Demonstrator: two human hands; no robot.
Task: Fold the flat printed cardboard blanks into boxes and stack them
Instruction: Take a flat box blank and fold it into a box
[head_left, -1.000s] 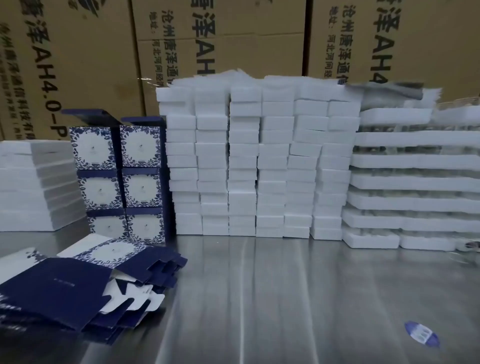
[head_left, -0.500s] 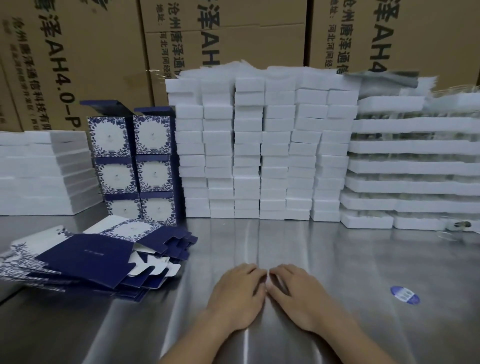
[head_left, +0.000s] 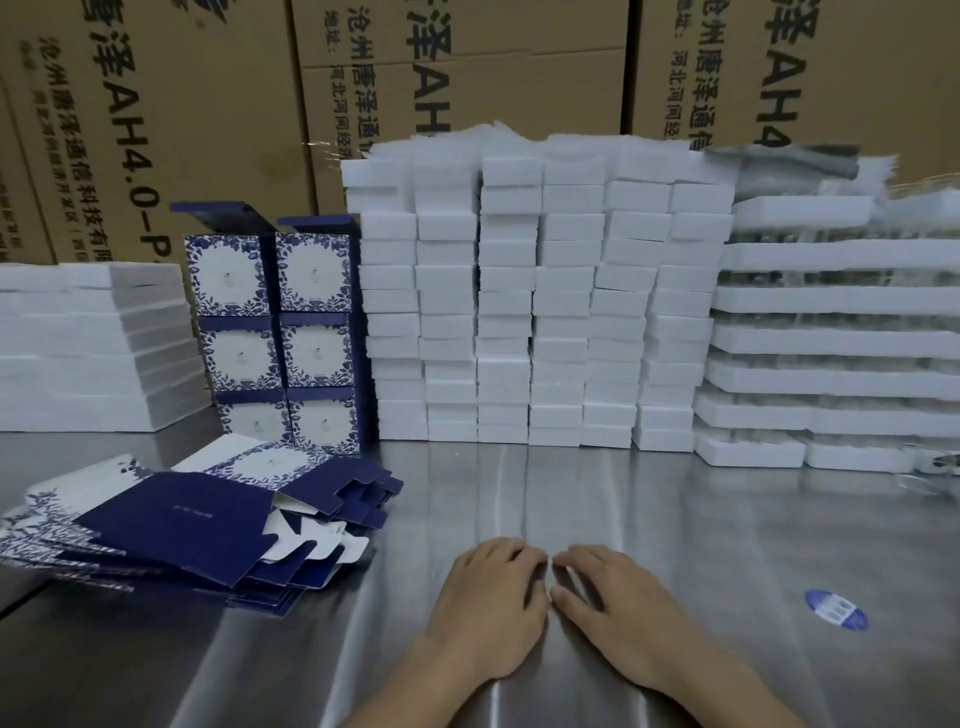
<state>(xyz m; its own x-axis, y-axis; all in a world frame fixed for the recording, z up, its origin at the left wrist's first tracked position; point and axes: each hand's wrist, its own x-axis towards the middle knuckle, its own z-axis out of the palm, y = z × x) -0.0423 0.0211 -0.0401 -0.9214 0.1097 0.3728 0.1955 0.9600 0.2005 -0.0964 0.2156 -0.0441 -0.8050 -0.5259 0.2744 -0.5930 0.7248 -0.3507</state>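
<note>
Both hands, left hand (head_left: 488, 608) and right hand (head_left: 618, 618), are lying flat with fingers relaxed, gripping nothing, on the steel table (head_left: 675, 519) beside the flat blanks (head_left: 176, 525).

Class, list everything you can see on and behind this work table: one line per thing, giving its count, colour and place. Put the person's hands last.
Flat blanks: one loose pile, navy and white, table's left front.
Folded boxes: six showing, blue-and-white floral, two columns behind the blanks.
White blocks: many, white, columns at centre back.
White trays: many, stacked right.
White slabs: stack, far left.
Sticker: one, blue, right front.
Cartons: brown, behind.
Left hand, right hand: flat on steel table.
</note>
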